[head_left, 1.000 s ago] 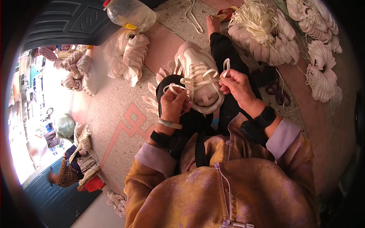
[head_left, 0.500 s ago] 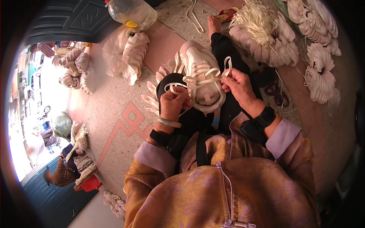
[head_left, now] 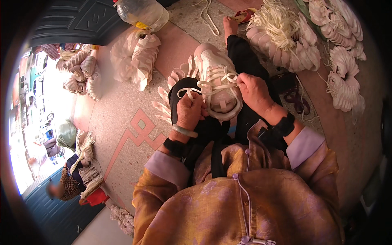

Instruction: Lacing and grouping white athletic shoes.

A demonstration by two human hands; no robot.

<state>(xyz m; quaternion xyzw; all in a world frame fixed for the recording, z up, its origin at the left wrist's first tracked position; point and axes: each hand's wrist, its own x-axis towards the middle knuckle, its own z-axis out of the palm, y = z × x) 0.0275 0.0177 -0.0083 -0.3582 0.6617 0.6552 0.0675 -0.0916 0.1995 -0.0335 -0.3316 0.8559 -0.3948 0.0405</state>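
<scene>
Floor (head_left: 118, 102): speckled, pink bands inlaid; carries the loose stock. The person's lap (head_left: 179, 90), in black trousers, carries the work.

Ring-shaped bundle (head_left: 300, 53) of pale shoe pieces at the floor's far right, beyond the right leg, a hank of cream laces (head_left: 274, 24) heaped on it. Smaller pale bundle (head_left: 145, 61) on the floor beyond the left knee.

Pale shoe (head_left: 214, 61): at the front edge of the lap, between the knees; toe pointing away from the person, heel opening toward the body. Whether it has a sole cannot be told from above.

Hands: well apart, one each side of the shoe. Left hand (head_left: 189, 112) at the left knee, fingers closed on a lace, a small loop standing out of the grip. Right hand (head_left: 256, 92) at the shoe's right eyelet edge, fingertips bunched; whether they grip lace or the edge itself is hidden.

White lace (head_left: 220, 87): crosses the front in rungs, neat toward the toe, slack toward the heel opening.

Step, as judged: lacing, at the upper rungs, probably working an end through a right-hand eyelet. Next move seems to call for a clean pinch on the emerging tip and a steady draw to take up slack, the left keeping its strand untwisted.
</scene>
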